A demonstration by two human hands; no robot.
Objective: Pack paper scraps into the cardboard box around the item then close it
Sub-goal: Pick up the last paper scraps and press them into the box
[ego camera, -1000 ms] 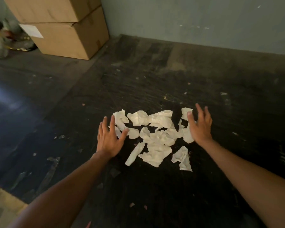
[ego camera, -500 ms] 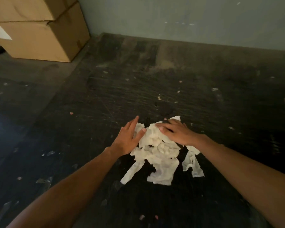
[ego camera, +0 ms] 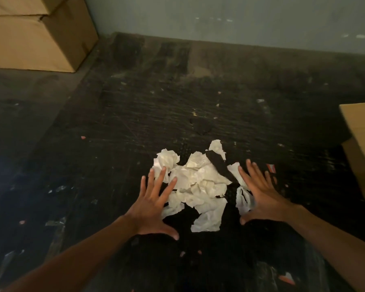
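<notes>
At far right edge we see cardboard box cut off, contents hidden. Paper scraps heaped mid-surface, no clear axis, between left hand and right hand, fingers spread flat.

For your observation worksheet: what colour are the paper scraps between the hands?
White to off-white paper scraps, seen best in the head view.

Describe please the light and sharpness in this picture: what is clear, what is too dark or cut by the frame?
Head view: dim light, the dark floor loses detail; the white paper scraps stand out brightest. The left hand and right hand, fingers spread, are fairly sharp. The stacked boxes top left and the cardboard box at right are cut by the frame; wide-angle bending shows at the edges.
</notes>
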